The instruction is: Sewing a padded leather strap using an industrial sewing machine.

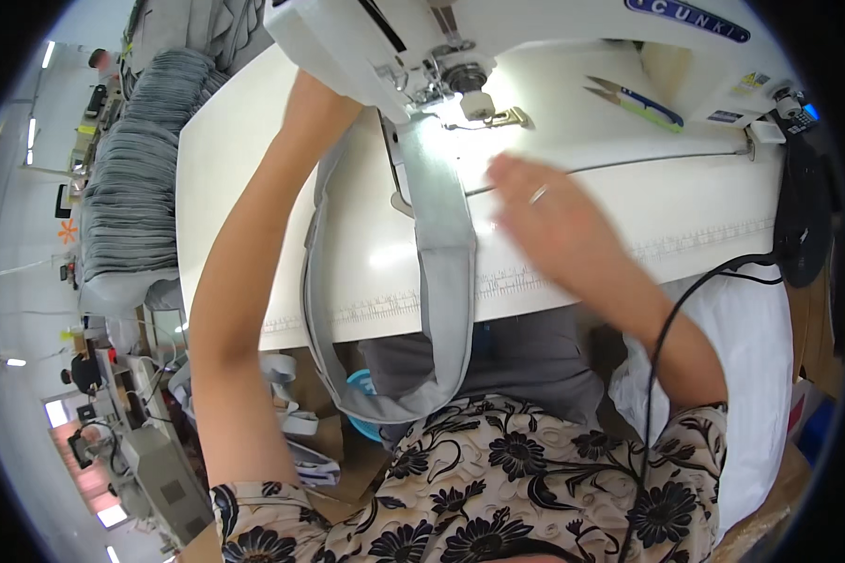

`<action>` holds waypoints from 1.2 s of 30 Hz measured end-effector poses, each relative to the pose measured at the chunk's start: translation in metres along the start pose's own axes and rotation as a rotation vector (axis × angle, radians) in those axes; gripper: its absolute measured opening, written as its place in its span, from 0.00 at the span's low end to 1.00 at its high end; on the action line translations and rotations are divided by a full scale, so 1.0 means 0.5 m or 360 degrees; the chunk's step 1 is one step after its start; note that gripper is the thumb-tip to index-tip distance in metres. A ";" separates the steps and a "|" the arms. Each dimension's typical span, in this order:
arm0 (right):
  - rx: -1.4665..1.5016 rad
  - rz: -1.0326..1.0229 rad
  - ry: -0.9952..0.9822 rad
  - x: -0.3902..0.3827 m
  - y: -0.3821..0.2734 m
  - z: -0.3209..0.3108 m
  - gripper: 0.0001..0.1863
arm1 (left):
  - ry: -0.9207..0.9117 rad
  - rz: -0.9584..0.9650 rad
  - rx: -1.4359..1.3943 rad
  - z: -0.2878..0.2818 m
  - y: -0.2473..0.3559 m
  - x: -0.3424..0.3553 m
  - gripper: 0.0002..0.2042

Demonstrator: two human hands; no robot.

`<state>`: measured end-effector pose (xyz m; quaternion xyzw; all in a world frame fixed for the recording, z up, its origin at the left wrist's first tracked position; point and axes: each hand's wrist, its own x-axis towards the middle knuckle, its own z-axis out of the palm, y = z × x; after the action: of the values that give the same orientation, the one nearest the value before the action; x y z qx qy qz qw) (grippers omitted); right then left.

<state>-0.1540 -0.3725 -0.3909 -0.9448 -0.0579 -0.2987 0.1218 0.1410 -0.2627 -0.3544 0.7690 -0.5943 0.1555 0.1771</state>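
Note:
A grey fabric band (446, 272) lies under the presser foot (432, 98) of a white sewing machine (554, 28). From there it hangs over the table's front edge in a long loop, and its other side runs back up on the left. My left hand (324, 105) reaches behind the machine head near that side of the band; its fingers are hidden. My right hand (559, 211), with a ring on one finger, hovers over the table to the right of the band, apart from it. Motion blurs its fingers.
Thread snips (637, 101) with blue and green handles lie on the white table (573, 296), right of the needle. A tall stack of folded grey pieces (130, 197) stands at the left. A black cable (671, 324) hangs at the right, by white cloth (756, 394).

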 end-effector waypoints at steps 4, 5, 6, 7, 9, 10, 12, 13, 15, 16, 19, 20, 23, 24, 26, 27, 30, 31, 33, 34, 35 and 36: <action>-0.0943 0.0142 -0.0160 -0.032 0.176 -0.069 0.19 | -0.0250 -0.0367 -0.0437 -0.121 0.180 -0.124 0.08; -0.1023 0.0163 -0.0201 -0.043 0.218 -0.083 0.18 | -0.0199 -0.0254 -0.0410 -0.127 0.221 -0.154 0.08; -0.1102 0.0188 -0.0245 -0.049 0.246 -0.093 0.17 | -0.0278 -0.0010 -0.0345 -0.128 0.244 -0.175 0.11; -0.1090 0.0173 -0.0243 -0.035 0.249 -0.097 0.17 | -0.0277 -0.0026 -0.0337 -0.124 0.267 -0.191 0.11; -0.0730 0.0703 -0.0472 -0.016 0.248 -0.106 0.16 | -0.0248 -0.0017 -0.0370 -0.108 0.308 -0.208 0.10; -0.0725 0.0706 -0.0473 -0.017 0.255 -0.101 0.16 | -0.0253 -0.0018 -0.0369 -0.098 0.312 -0.215 0.10; -0.0779 0.0475 -0.0269 -0.026 0.273 -0.089 0.17 | -0.0158 -0.0089 -0.0371 -0.078 0.314 -0.230 0.10; -0.0774 0.0479 -0.0269 -0.030 0.273 -0.087 0.17 | -0.0164 -0.0088 -0.0369 -0.072 0.316 -0.235 0.10; -0.0695 0.0461 -0.0105 -0.035 0.273 -0.088 0.17 | -0.0085 -0.0114 -0.0358 -0.063 0.322 -0.240 0.10; -0.0694 0.0462 -0.0107 -0.037 0.274 -0.087 0.17 | -0.0087 -0.0115 -0.0358 -0.059 0.323 -0.242 0.10; -0.0611 0.0521 -0.0049 -0.042 0.278 -0.088 0.17 | -0.0056 -0.0097 -0.0361 -0.055 0.324 -0.245 0.11; -0.0618 0.0509 -0.0070 -0.041 0.280 -0.089 0.16 | -0.0071 -0.0072 -0.0370 -0.056 0.321 -0.245 0.11; -0.0613 0.0390 -0.0014 -0.049 0.288 -0.084 0.15 | -0.0114 -0.0060 -0.0384 -0.060 0.322 -0.240 0.12; -0.0596 0.0300 0.0065 -0.045 0.277 -0.084 0.14 | -0.0155 -0.0065 -0.0391 -0.062 0.321 -0.239 0.12; -0.0529 0.0131 0.0045 -0.037 0.245 -0.094 0.13 | -0.0147 -0.0095 -0.0433 -0.061 0.322 -0.239 0.13; -0.0440 -0.0038 0.0034 -0.025 0.212 -0.090 0.13 | -0.0150 -0.0134 -0.0457 -0.063 0.323 -0.244 0.13; 0.0217 -0.0234 -0.0082 0.008 0.087 -0.045 0.11 | -0.0147 -0.0152 -0.0444 -0.067 0.328 -0.244 0.13; 0.0192 -0.0388 -0.0086 0.018 0.065 -0.038 0.11 | -0.0152 -0.0141 -0.0453 -0.062 0.333 -0.240 0.13; 0.0202 -0.0436 -0.0100 0.034 0.052 -0.013 0.11 | -0.0136 -0.0185 -0.0422 -0.058 0.343 -0.235 0.11; 0.0219 -0.0496 -0.0114 0.036 0.051 -0.005 0.11 | -0.0144 -0.0186 -0.0428 -0.057 0.348 -0.232 0.11; 0.0224 -0.0487 -0.0118 0.034 0.055 -0.003 0.11 | -0.0140 -0.0179 -0.0421 -0.057 0.352 -0.227 0.11; 0.0211 -0.0504 -0.0139 0.034 0.057 -0.002 0.11 | -0.0138 -0.0174 -0.0408 -0.059 0.353 -0.226 0.10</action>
<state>-0.1355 -0.3997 -0.3858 -0.9257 -0.2309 -0.2685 0.1327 -0.0587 -0.1928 -0.3635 0.7774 -0.5735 0.0351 0.2562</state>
